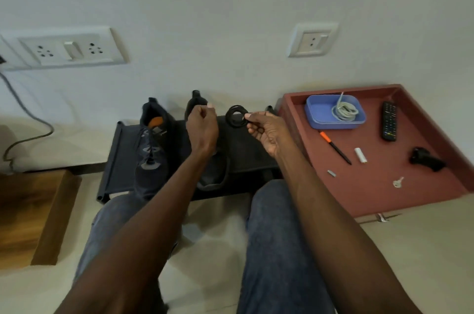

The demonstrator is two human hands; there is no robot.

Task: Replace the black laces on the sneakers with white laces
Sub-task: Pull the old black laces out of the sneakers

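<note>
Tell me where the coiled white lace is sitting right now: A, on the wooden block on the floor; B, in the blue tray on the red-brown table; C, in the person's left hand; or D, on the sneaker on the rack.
B: the coiled white lace lies inside the blue tray on the red-brown table, while the right hand pinches only a coiled black lace.

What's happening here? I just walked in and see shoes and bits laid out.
A person sits facing a dark rack with two sneakers on it. The right hand pinches a coiled black lace; the left hand is raised beside it, fingers curled. The left sneaker still has its black lace. White laces wait in a blue box on the red tray.
</note>
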